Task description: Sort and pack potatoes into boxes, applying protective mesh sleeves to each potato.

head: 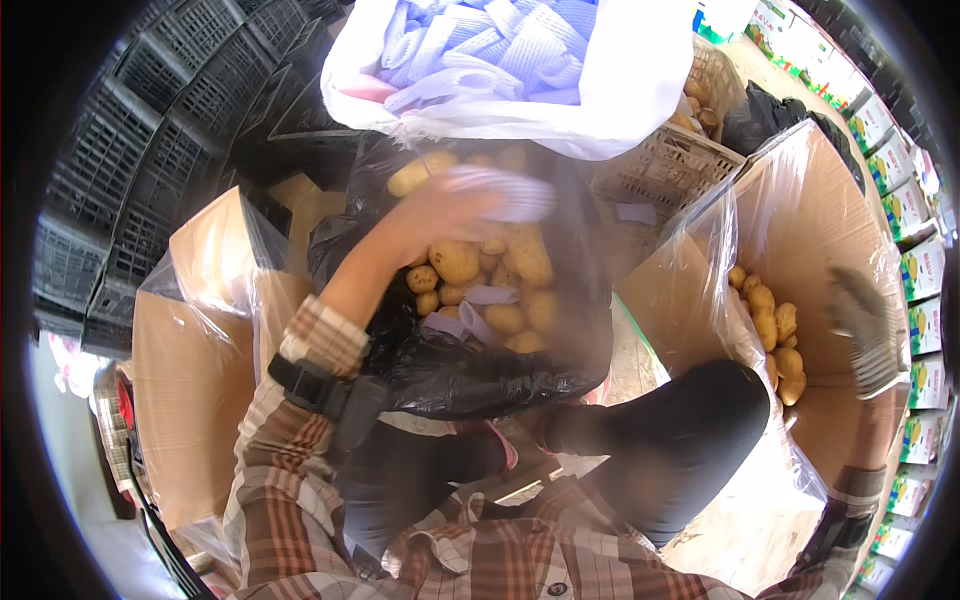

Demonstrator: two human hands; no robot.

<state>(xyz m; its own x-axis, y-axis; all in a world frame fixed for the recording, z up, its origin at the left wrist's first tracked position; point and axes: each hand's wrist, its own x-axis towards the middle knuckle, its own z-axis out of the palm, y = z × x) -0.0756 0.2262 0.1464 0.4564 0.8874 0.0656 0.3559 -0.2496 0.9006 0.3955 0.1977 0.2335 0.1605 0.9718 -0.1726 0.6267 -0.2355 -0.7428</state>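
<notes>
My left hand is blurred by motion above a black plastic bag of potatoes. A white foam net sleeve is at its fingers, and the hand appears closed on it. More foam sleeves lie among the potatoes. On the right, my right hand, in a grey knitted glove with a striped cuff, is inside a cardboard box lined with clear plastic. Several potatoes lie in that box, to the left of the hand. Blur hides whether its fingers hold anything.
A white sack full of foam sleeves stands at the top. Behind it at right is a plastic crate of potatoes. Another plastic-lined cardboard box stands at left, near stacked black crates. Printed cartons line the far right.
</notes>
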